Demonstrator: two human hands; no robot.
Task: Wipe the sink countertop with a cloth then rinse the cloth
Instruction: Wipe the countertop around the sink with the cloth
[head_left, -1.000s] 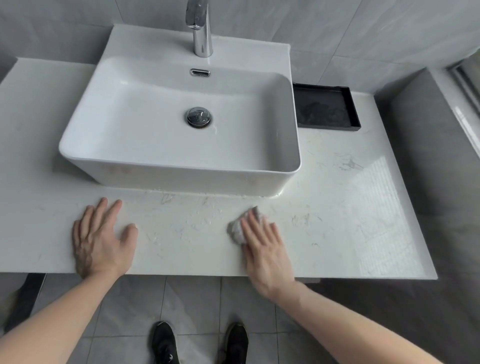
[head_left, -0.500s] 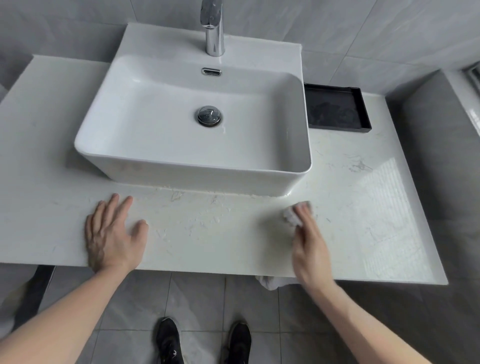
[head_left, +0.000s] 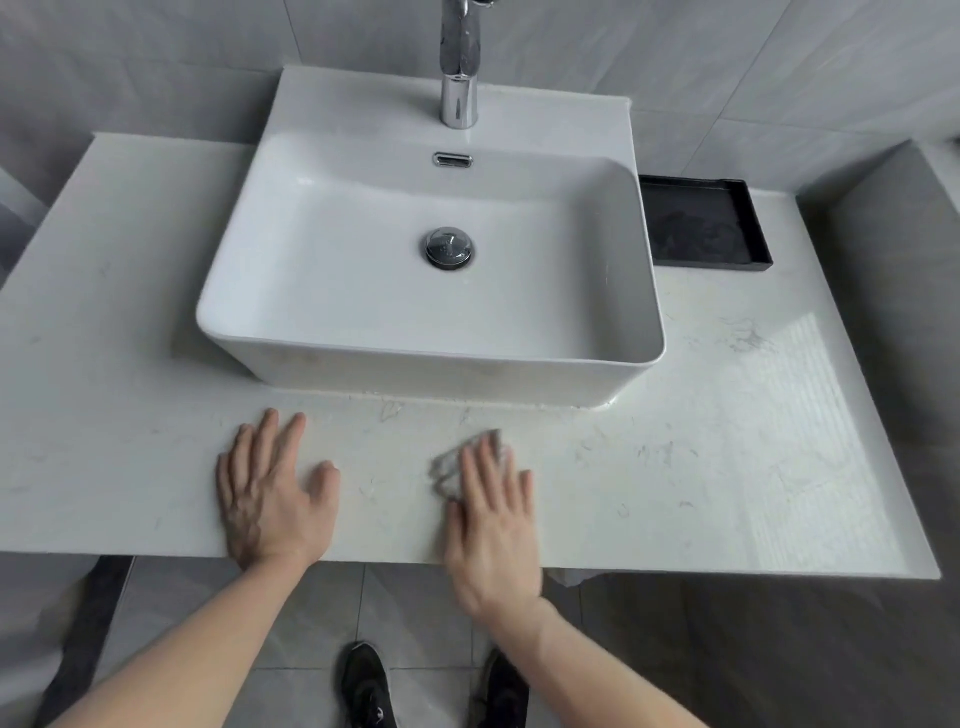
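We press the cloth (head_left: 470, 462) flat under our right hand (head_left: 491, 525), palm open; our left hand (head_left: 270, 499) lies open, empty; unwiped desk (head_left: 727, 467) stretches right.

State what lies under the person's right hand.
A crumpled cloth on the countertop shows past the right hand; most of it is covered.

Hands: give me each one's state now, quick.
Left hand: open, flat on the countertop, holding nothing.
Right hand: open, flat, pressing the cloth.
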